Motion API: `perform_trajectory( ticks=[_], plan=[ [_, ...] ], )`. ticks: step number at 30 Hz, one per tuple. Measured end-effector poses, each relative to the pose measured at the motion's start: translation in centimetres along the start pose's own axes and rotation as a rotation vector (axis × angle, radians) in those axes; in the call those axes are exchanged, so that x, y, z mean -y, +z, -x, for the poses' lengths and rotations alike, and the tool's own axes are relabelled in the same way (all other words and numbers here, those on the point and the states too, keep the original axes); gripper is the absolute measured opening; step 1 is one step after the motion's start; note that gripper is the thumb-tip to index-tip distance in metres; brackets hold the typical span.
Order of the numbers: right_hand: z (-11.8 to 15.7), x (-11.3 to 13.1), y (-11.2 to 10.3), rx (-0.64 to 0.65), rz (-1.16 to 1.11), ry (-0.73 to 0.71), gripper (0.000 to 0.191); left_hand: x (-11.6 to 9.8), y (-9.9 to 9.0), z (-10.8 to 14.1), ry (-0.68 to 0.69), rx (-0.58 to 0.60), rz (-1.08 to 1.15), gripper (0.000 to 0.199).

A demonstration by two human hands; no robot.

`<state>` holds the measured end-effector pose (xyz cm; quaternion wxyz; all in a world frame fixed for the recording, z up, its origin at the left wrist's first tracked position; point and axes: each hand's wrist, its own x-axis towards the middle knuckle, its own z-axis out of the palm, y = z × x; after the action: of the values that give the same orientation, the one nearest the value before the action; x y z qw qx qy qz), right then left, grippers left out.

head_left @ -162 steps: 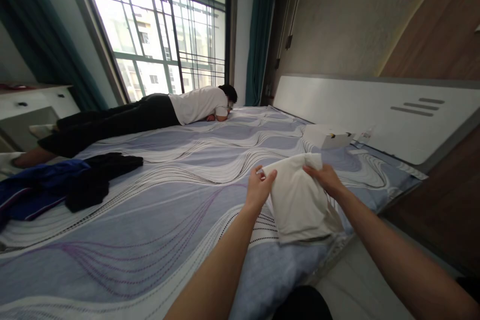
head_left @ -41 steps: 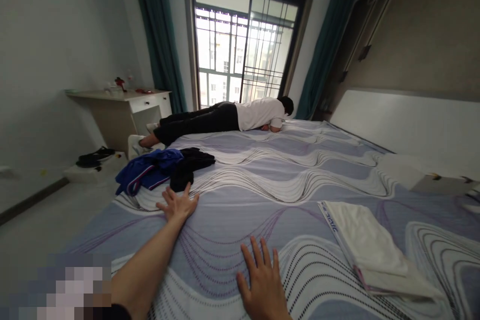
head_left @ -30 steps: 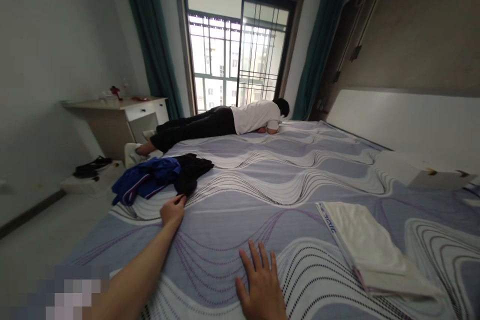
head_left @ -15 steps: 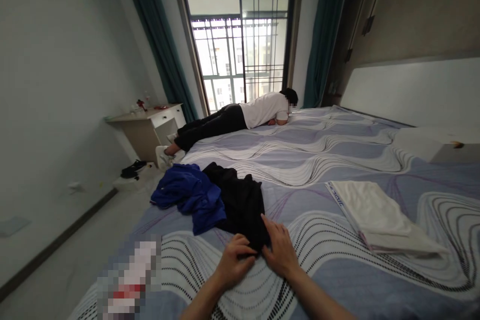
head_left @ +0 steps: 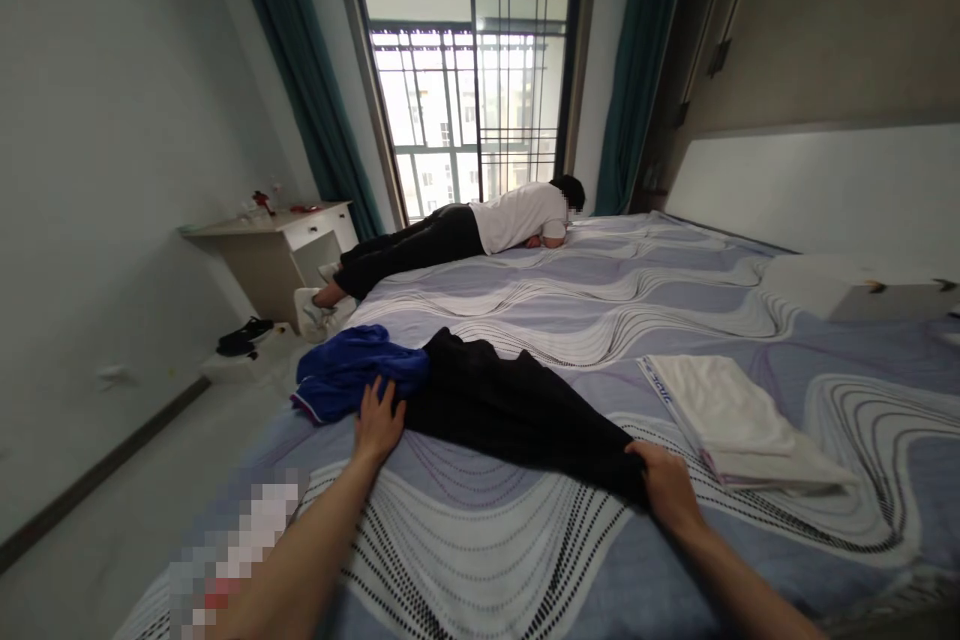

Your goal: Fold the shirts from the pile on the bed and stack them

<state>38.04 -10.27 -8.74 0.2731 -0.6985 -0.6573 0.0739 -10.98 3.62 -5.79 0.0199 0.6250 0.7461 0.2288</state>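
A black garment lies stretched sideways across the bed, its exact kind unclear. My right hand is closed around its right end, pulling the cloth into a taper. With fingers spread, my left hand rests on the edge of a crumpled blue garment, beside the black one's left end. The blue garment has a pale-edged hem at its lower left. To the right of my right hand lies a folded white cloth with blue lettering along one edge.
Across the far side of the bed a person in a white top lies face down. A small desk stands left, with shoes on a box below it. A white box sits on the bed at right.
My hands have moved apart: the right one has drawn the black garment out to the right, while the left has shifted left onto the blue garment. The view has turned slightly right.
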Motion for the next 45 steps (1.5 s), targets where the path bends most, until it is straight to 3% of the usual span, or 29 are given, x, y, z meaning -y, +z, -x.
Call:
perform_trajectory(
  ticks=[3,6,11,15,17,19,23,25,27,29,32,34,36,38,40,45],
  plan=[
    [0.7,-4.7,-1.1,-0.141,0.118,0.14,0.037,1.1,0.6,-3.0,-0.067,-0.059,-0.015,0.062],
    [1.1,-6.7,-0.8,-0.225,0.238,0.254,0.037,1.6,1.2,-6.3,-0.141,-0.084,-0.005,0.059],
    [0.9,-6.2,-0.3,-0.223,0.334,0.244,0.037,0.5,2.5,-10.5,-0.225,-0.144,-0.009,0.071],
    [0.7,-5.2,-0.6,-0.194,0.43,0.254,0.036,-3.0,3.7,-10.0,-0.198,-0.233,-0.04,0.085],
    [0.5,-4.9,-0.7,-0.208,0.474,0.239,0.034,-5.2,4.3,-8.1,-0.155,-0.193,0.018,0.082],
    [0.3,-4.5,-0.6,-0.256,0.475,0.163,0.035,-7.6,4.8,-5.2,-0.054,-0.078,0.138,0.071],
    [-0.3,-2.6,0.4,-0.316,0.318,-0.064,0.051,-13.1,5.5,3.5,0.36,0.211,0.407,0.056],
    [-0.4,-0.6,1.7,-0.291,0.199,-0.116,0.062,-16.0,5.3,8.2,0.394,0.2,0.52,0.05],
    [-0.1,2.0,3.3,-0.25,0.052,-0.149,0.067,-18.5,4.9,12.4,0.403,0.245,0.678,0.031],
    [0.5,4.7,4.7,-0.222,-0.123,-0.156,0.067,-20.0,4.3,15.5,0.36,0.265,0.841,0.022],
    [2.0,8.2,5.6,-0.154,-0.418,-0.108,0.066,-19.4,3.4,18.1,0.13,0.196,1.061,0.016],
    [3.2,10.0,5.1,-0.066,-0.611,-0.042,0.068,-17.6,2.7,19.4,-0.07,0.145,1.16,0.023],
    [4.6,11.5,4.0,-0.033,-0.739,0.061,0.071,-15.7,2.1,21.0,-0.154,0.091,1.151,0.026],
    [5.9,13.3,2.8,-0.043,-0.786,0.115,0.074,-14.3,1.9,23.5,-0.061,0.057,1.037,0.02],
    [7.0,15.2,1.7,0.013,-0.797,0.078,0.067,-13.7,2.0,26.3,0.105,0.073,0.886,0.021],
    [7.5,19.3,-1.1,0.531,-1.013,0.018,0.047,-13.5,1.1,31.3,0.342,0.074,0.665,0.05]
  ],
)
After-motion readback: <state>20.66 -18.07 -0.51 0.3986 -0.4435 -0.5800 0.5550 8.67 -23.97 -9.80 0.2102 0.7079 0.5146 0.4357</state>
